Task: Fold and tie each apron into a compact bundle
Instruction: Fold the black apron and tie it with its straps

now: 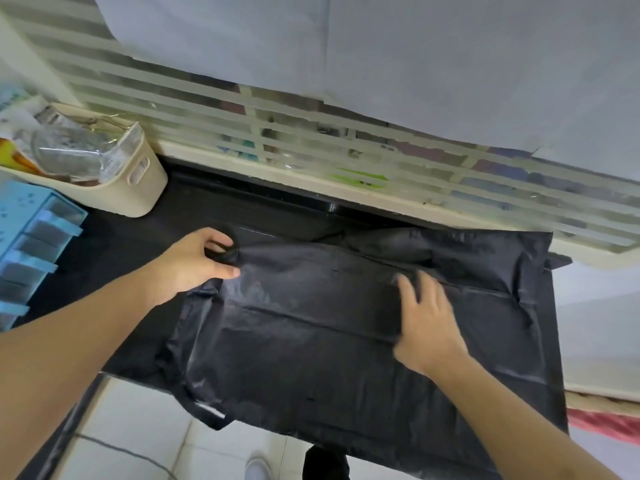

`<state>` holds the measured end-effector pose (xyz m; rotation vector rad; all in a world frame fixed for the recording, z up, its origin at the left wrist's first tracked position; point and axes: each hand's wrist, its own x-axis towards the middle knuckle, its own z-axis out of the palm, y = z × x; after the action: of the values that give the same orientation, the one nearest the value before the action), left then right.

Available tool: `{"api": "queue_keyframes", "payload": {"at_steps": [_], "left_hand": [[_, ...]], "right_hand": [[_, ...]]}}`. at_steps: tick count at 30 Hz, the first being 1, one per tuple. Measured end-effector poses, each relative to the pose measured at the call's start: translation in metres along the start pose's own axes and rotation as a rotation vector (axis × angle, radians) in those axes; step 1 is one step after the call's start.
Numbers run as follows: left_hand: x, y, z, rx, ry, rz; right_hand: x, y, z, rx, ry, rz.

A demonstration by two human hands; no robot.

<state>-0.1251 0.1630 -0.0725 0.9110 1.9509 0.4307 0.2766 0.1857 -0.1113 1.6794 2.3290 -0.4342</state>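
Note:
A black apron of thin shiny fabric lies spread over a black table, its near edge hanging past the table front. My left hand grips a bunched corner of the apron at its far left edge, fingers and thumb curled round the fabric. My right hand lies flat on the middle-right of the apron with fingers straight, slightly blurred. A crease runs across the apron between the two hands.
A cream plastic basket holding clear packaging stands at the table's far left. A blue drawer unit sits at the left edge. A striped frosted partition runs along the back. White floor tiles and a shoe show below.

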Motion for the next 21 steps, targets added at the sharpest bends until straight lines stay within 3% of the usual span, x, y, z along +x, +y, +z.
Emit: {"api": "queue_keyframes", "payload": {"at_steps": [1,3,6,9,11,13,15,16,18,21], "left_hand": [[0.000,-0.002,0.003,-0.061,-0.067,-0.026],[0.000,-0.010,0.008,-0.095,-0.122,-0.076],[0.001,-0.025,0.011,0.151,0.073,-0.056],[-0.003,-0.027,0.020,0.660,0.400,0.240],[-0.012,-0.020,0.036,0.821,0.458,0.543],[-0.023,-0.013,0.063,0.836,0.203,0.703],[-0.033,-0.018,0.092,0.789,-0.140,0.502],[-0.035,-0.024,0.104,0.829,-0.224,0.381],[-0.039,-0.034,0.120,0.942,-0.265,0.266],[-0.036,-0.042,0.123,0.946,-0.257,0.224]], "right_hand": [[0.004,-0.016,0.001,0.083,0.042,-0.085],[0.011,-0.043,0.002,0.178,-0.076,-0.126],[0.012,-0.061,0.013,0.038,-0.326,-0.076],[0.022,-0.066,0.006,0.117,-0.121,-0.059],[0.038,-0.067,-0.002,0.193,0.123,-0.002],[0.060,-0.064,-0.008,0.240,0.127,0.037],[0.081,-0.059,-0.007,0.178,-0.082,0.053],[0.090,-0.057,-0.006,0.112,-0.163,0.050],[0.102,-0.054,-0.004,0.041,-0.221,0.053],[0.102,-0.052,-0.001,0.127,-0.175,0.081]]}}
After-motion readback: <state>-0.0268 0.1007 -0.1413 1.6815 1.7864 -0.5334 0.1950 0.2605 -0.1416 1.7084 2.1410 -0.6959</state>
